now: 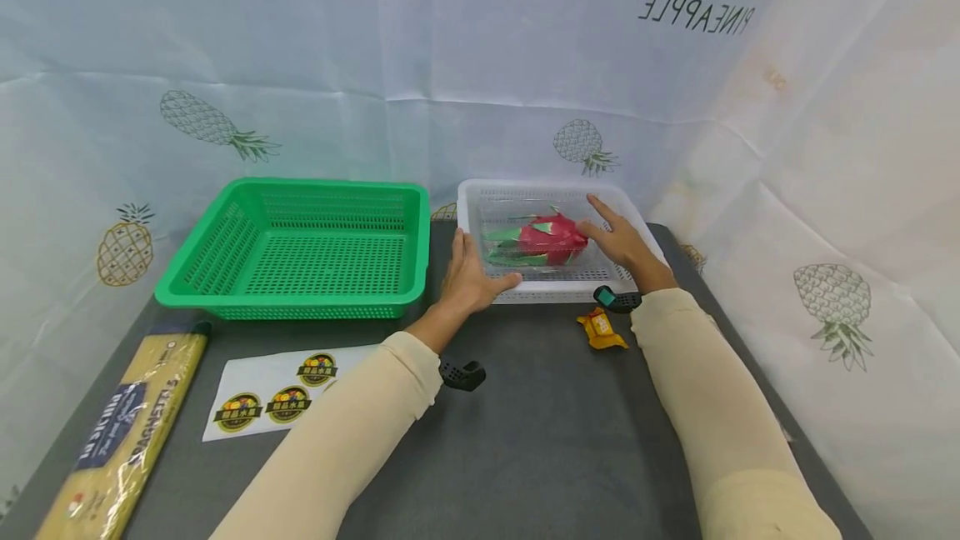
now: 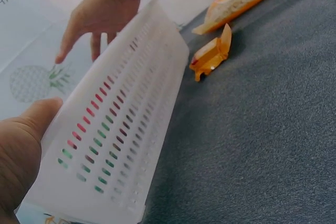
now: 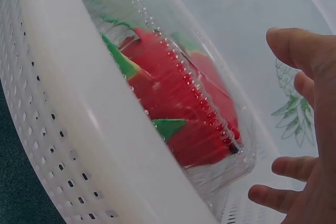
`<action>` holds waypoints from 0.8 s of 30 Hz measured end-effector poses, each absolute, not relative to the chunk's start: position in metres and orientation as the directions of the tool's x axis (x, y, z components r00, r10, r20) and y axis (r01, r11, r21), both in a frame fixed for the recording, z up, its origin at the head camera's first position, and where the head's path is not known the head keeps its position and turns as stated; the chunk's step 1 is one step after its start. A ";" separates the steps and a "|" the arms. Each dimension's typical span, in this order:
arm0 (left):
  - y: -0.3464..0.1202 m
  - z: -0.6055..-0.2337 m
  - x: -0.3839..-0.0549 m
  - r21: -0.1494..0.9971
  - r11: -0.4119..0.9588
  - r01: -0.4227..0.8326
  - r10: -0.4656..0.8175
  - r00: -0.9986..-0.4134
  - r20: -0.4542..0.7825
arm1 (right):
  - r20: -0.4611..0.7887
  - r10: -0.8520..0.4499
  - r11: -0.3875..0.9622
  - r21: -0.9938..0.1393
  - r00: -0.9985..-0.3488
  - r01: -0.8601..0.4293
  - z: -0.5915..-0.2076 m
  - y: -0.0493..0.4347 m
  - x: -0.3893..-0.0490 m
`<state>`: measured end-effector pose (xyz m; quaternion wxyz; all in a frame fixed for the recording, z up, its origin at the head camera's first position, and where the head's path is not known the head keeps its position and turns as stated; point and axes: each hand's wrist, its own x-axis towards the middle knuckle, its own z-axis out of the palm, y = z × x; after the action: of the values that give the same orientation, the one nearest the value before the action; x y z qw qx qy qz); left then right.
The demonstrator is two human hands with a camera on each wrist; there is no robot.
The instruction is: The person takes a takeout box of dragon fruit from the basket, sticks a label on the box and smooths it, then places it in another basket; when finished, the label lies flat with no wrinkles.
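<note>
watching remotely, i see the left hand [image 1: 468, 280], straight-fingered, touching the white basket [image 1: 555, 295], perhaps to steady it, the dragon fruit [image 1: 552, 238] inside, right of frame centre, near the open-fingered right hand [image 1: 621, 245].

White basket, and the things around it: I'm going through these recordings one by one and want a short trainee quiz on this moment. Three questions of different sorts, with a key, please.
1. Name it: which fruit is inside the clear container in the white basket?
2. True or false: in the head view, the sheet of round stickers lies nearer the camera than the green basket.
3. Fill in: in the head view, the ____ is at the white basket's front left corner, its thumb pointing along the front side.

Key
1. A dragon fruit.
2. True.
3. Left hand.
</note>
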<state>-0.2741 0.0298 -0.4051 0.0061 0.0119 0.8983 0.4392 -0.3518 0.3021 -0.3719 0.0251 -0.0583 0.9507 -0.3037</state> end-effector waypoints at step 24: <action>0.030 -0.408 -0.268 0.789 0.615 0.013 0.022 -1.000 0.000 | -0.301 -0.170 0.679 -0.726 -0.939 0.110 -0.393 0.298 -0.362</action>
<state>-0.2681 0.0300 -0.4079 0.0051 0.0100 0.8985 0.4389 -0.3617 0.2981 -0.3932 0.1745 -0.0166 0.8996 -0.4001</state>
